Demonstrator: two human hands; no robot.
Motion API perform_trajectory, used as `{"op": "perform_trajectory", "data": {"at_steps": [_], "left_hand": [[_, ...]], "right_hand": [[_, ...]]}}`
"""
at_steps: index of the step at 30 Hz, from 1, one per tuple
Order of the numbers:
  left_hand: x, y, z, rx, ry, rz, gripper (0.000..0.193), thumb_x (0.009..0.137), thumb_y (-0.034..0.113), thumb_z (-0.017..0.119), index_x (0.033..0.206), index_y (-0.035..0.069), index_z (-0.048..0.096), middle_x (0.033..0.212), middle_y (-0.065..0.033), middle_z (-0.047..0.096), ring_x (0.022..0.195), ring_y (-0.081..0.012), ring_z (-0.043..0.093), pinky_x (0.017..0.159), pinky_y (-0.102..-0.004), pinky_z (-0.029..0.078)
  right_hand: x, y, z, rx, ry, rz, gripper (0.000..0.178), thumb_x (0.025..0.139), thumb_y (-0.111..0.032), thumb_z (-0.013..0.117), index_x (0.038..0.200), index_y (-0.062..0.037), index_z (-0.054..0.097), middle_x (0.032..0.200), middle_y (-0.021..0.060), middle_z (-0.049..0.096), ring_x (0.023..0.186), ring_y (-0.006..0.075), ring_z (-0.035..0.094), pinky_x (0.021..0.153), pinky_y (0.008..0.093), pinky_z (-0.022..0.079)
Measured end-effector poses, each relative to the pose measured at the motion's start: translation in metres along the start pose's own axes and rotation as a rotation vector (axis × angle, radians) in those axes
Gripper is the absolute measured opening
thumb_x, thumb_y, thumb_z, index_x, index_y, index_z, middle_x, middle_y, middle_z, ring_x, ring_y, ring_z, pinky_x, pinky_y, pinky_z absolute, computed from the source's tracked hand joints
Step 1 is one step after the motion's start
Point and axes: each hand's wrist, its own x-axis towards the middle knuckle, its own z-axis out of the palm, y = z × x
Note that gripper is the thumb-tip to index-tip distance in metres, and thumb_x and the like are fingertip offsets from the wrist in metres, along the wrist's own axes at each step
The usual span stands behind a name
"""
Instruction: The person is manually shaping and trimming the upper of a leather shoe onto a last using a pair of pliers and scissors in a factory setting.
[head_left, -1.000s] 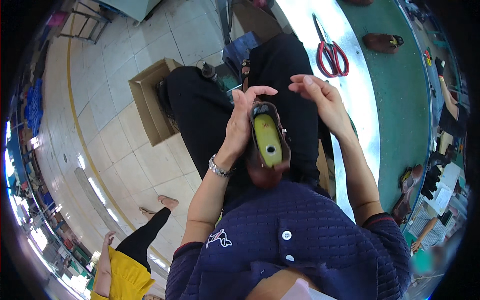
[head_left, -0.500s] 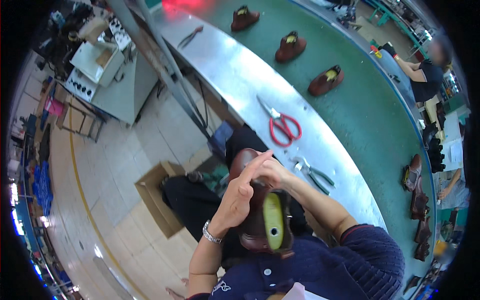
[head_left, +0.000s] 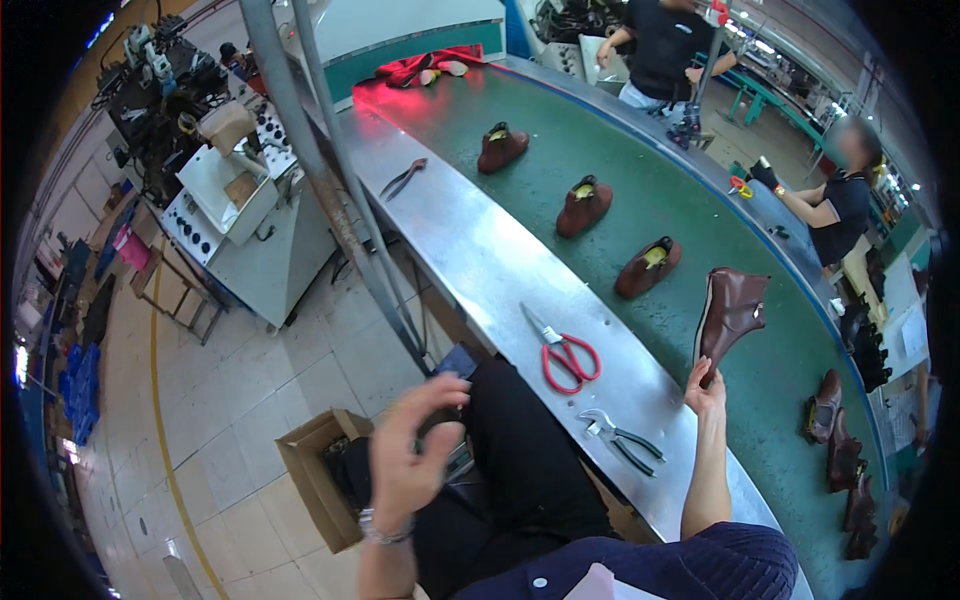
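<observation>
While the right-hand fingers (head_left: 699,375) clamp a brown shoe (head_left: 728,317), it tilts right of the scissors (head_left: 550,337). Left-hand fingers (head_left: 436,393) curve apart.

The one view comes from a fisheye camera worn on the person's head, looking down and forward past the navy shirt (head_left: 725,565) at the lower edge. It is close to the left hand (head_left: 405,455), which looms large, and somewhat farther from the right hand (head_left: 706,392). The wide field takes in the tiled floor (head_left: 235,400) on the left and the green surface (head_left: 690,230) curving down the right, edges bowing toward the dark rim.
</observation>
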Motion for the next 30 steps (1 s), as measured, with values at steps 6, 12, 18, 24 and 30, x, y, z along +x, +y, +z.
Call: {"op": "perform_trajectory", "data": {"at_steps": [6, 12, 18, 24, 30], "left_hand": [[0.05, 0.09, -0.092, 0.189, 0.206, 0.691, 0.076, 0.097, 0.053, 0.031, 0.133, -0.013, 0.044, 0.127, -0.0276, 0.054, 0.116, -0.0348, 0.057, 0.103, -0.0431, 0.043], [0.055, 0.091, -0.087, 0.104, 0.211, 0.758, 0.073, 0.096, 0.052, 0.034, 0.132, -0.011, 0.045, 0.127, -0.0261, 0.054, 0.116, -0.0345, 0.056, 0.102, -0.0434, 0.043], [0.058, 0.1, -0.092, 0.09, 0.253, 0.885, 0.07, 0.095, 0.052, 0.037, 0.131, -0.008, 0.046, 0.128, -0.0247, 0.054, 0.116, -0.0341, 0.055, 0.102, -0.0438, 0.043], [0.054, 0.11, -0.105, 0.1, 0.315, 1.037, 0.068, 0.094, 0.051, 0.039, 0.131, -0.006, 0.048, 0.129, -0.0232, 0.053, 0.117, -0.0338, 0.055, 0.101, -0.0442, 0.042], [0.076, 0.111, -0.081, -0.073, 0.236, 1.102, 0.065, 0.094, 0.05, 0.042, 0.13, -0.003, 0.049, 0.129, -0.0218, 0.053, 0.117, -0.0335, 0.054, 0.101, -0.0445, 0.042]], "right_hand": [[0.042, -0.044, 0.041, -0.41, -0.172, -0.25, 0.028, 0.102, -0.02, 0.043, 0.109, 0.0017, 0.059, 0.095, 0.0105, 0.07, 0.081, 0.0174, 0.07, 0.069, 0.0249, 0.061], [0.019, 0.036, 0.072, -0.566, -0.363, -0.026, 0.02, 0.099, -0.02, 0.051, 0.106, -0.0053, 0.063, 0.084, 0.0042, 0.067, 0.066, 0.0103, 0.063, 0.058, 0.0195, 0.055], [0.021, 0.081, 0.078, -0.696, -0.319, -0.027, 0.018, 0.1, -0.021, 0.051, 0.101, -0.0085, 0.065, 0.077, -0.0008, 0.065, 0.062, 0.0082, 0.06, 0.054, 0.0181, 0.052], [0.003, 0.126, 0.102, -0.845, -0.35, -0.106, 0.017, 0.098, -0.021, 0.054, 0.105, -0.0083, 0.064, 0.077, 0.0011, 0.063, 0.061, 0.0088, 0.058, 0.054, 0.0183, 0.05], [-0.009, 0.16, 0.117, -1.044, -0.373, -0.242, 0.02, 0.098, -0.021, 0.055, 0.109, -0.0072, 0.064, 0.078, 0.004, 0.064, 0.06, 0.0091, 0.056, 0.052, 0.0189, 0.046]]}}
